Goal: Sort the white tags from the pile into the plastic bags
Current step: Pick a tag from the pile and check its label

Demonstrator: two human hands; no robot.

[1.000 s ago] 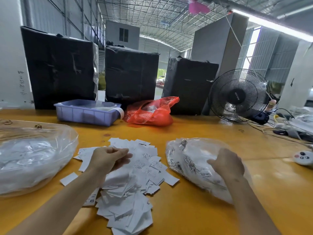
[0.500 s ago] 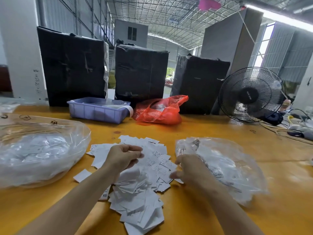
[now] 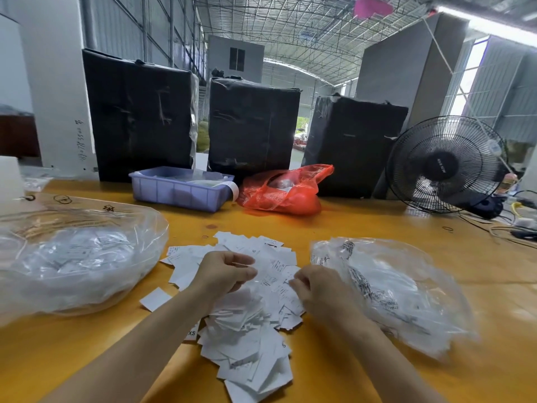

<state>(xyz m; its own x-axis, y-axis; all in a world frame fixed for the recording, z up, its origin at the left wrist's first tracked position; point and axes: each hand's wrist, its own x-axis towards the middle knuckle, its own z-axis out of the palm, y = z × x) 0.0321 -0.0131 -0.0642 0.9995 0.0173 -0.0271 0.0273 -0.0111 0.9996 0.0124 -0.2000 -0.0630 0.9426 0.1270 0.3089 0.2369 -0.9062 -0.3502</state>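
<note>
Plainly, our two hands worked over the pile of white tags (image 3: 247,309), which lay on the yellow table (image 3: 377,228) and serves as our landmark. Our left hand (image 3: 223,271) hovered over the pile's far half with its fingers curled in toward the thumb; it seemed to pinch a tag or two, though we could not make out clearly what it held. Our right hand (image 3: 316,289) sat at the pile's right edge, fingers bent inward, and whether they had closed on a tag we could not tell. Just right of the pile lay a printed clear plastic bag (image 3: 392,289) holding tags, nearly touching our right wrist. Left of the pile, a little apart, lay a larger clear bag (image 3: 78,257), also filled with white pieces. Beyond the pile stood a lavender bin (image 3: 177,190) and a red bag (image 3: 284,190).

We judged the tags light, thin and limp, apt to slide over each other and cling in layers. A fingertip pinch at a free corner or edge should lift one cleanly. The bags looked soft and slippery, so their mouths would need holding open.
</note>
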